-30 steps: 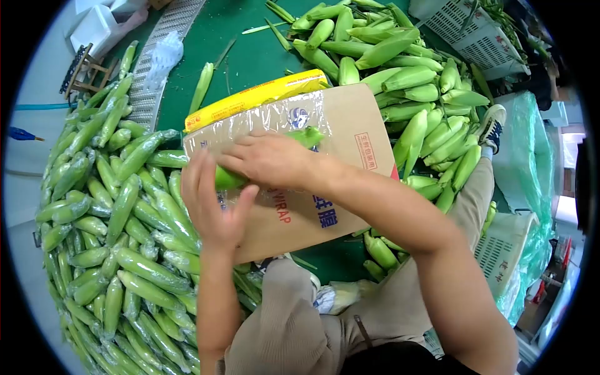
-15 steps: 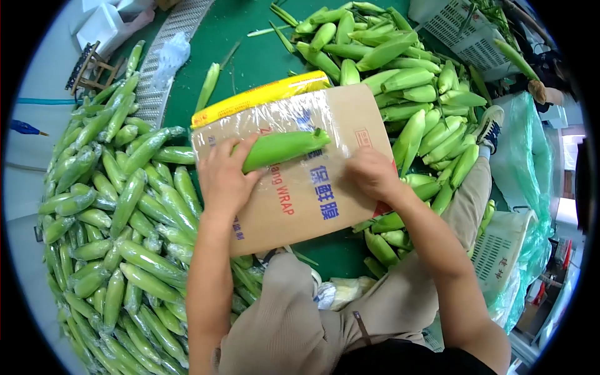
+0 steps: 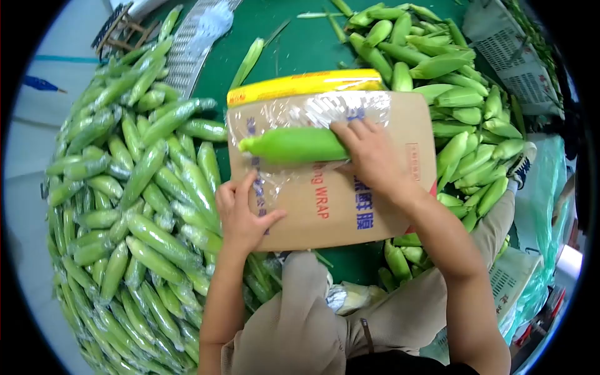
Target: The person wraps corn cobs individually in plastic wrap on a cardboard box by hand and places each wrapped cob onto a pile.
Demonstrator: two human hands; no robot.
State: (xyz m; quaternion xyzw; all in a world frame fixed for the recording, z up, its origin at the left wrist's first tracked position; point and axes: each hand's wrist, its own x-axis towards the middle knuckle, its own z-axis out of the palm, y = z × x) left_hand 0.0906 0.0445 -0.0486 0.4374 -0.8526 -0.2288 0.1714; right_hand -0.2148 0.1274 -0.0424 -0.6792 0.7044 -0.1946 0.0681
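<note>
A green ear of corn in its husk (image 3: 299, 145) lies across a cardboard box (image 3: 287, 234) printed with the word WRAP, on my lap. Clear plastic film (image 3: 369, 100) is spread over the cardboard, around and under the corn. My right hand (image 3: 374, 153) is closed over the corn's right end. Below the corn's left end, my left hand (image 3: 242, 209) rests on the cardboard, fingers and thumb apart, holding nothing. A yellow film box (image 3: 303, 85) runs along the cardboard's far edge.
A large heap of film-wrapped corn (image 3: 144, 231) fills the left side. Unwrapped corn (image 3: 462, 119) is piled on the right. White crates (image 3: 512, 56) and a green plastic bag (image 3: 542, 187) stand beyond it. A metal grating strip (image 3: 187, 59) crosses the green floor (image 3: 275, 25).
My left hand has let go of the corn and moved down onto the cardboard. My right hand has come onto the corn's right end. The camera view has shifted.
</note>
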